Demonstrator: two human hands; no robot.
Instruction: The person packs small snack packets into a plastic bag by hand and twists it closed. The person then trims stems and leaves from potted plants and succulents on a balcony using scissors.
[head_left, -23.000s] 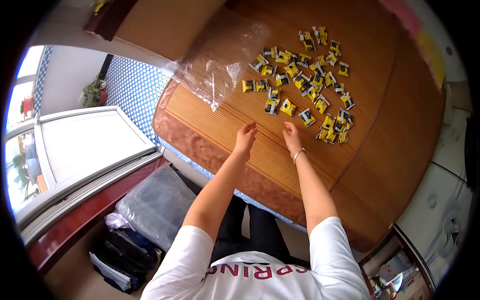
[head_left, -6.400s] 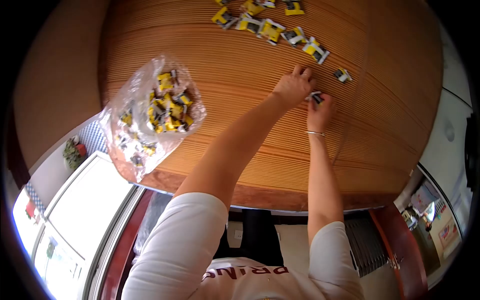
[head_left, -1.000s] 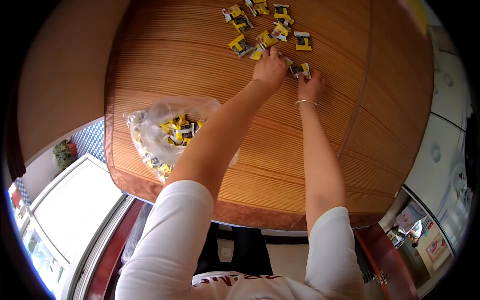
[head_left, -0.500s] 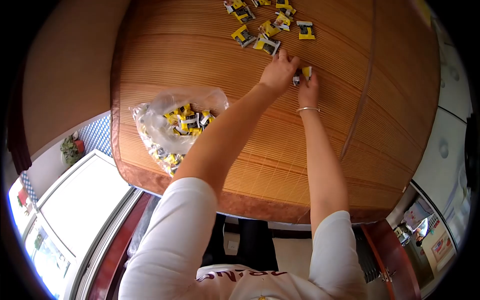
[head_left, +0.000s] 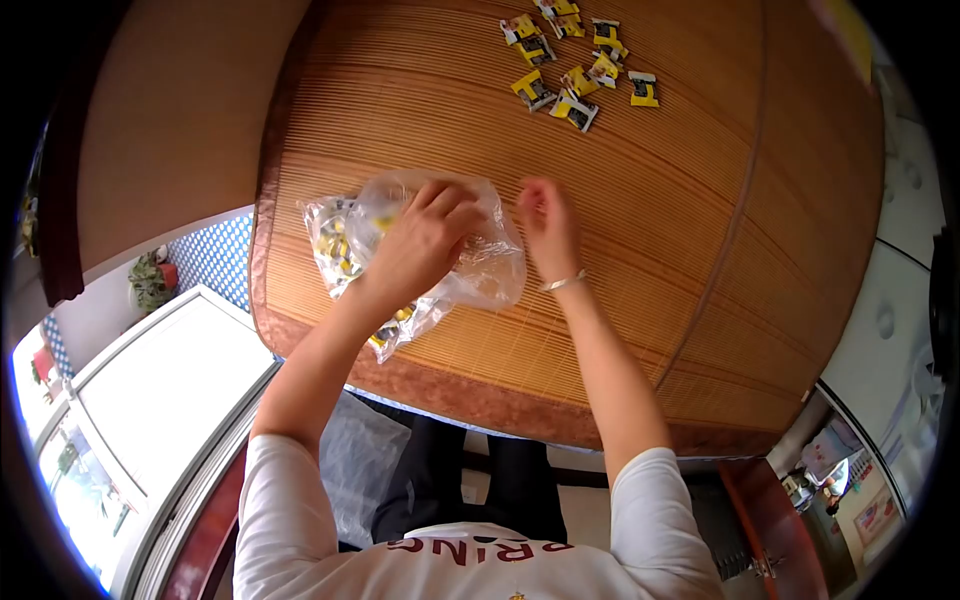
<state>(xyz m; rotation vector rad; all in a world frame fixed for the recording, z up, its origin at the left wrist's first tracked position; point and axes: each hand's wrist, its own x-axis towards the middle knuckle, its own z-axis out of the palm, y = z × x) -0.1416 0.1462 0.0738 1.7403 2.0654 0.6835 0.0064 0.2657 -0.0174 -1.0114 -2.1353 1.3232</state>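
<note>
A clear plastic bag (head_left: 497, 265) with several small black-and-yellow packets (head_left: 337, 245) in it lies on the slatted mat. My left hand (head_left: 425, 240) is over the bag's upper part, its curled fingers closed on the film; their tips are partly hidden. Just right of the bag's edge, apart from it, is my right hand (head_left: 550, 225), fingers curled in and a bracelet on the wrist. Whether something is inside those fingers cannot be made out. Farther up the mat lies a loose group of similar packets (head_left: 574, 110).
The brown mat (head_left: 640, 250) covers the table. Its near border (head_left: 480, 400) runs in front of my body. More clear plastic (head_left: 365, 465) lies below the table edge on the left. A white-framed window (head_left: 170, 390) stands at the left, with a potted plant (head_left: 150, 283) behind it.
Both hands have come back from the packet group toward the bag, the left onto it. The packet that was between them no longer shows there. The bag's film spreads farther right.
</note>
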